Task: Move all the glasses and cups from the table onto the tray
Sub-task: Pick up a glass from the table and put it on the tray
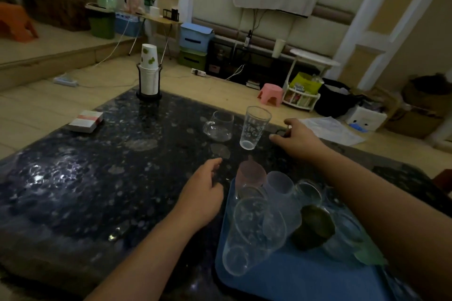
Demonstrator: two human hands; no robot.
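Clear plastic, the tall tumbler (254, 127) stands upright on the dark speckled table (97, 178), mouth up, long axis vertical though it leans in the wide lens. It sits between your two hands, just left of your right hand (297, 138) and well beyond your left hand (204, 193). Beside it, to the left, a squat glass pitcher (219, 126) also stands upright, its handle facing left. Your right hand reaches out near the table's far edge, fingers curled around something small and dark; you cannot tell what it is. Your left hand hovers low over the table with fingers loosely bent, holding nothing, just beside the blue tray (305, 278). On that tray several glasses are already crowded together, among them a pink cup (250, 173), a green cup (314, 226) and a large clear glass (254, 232).
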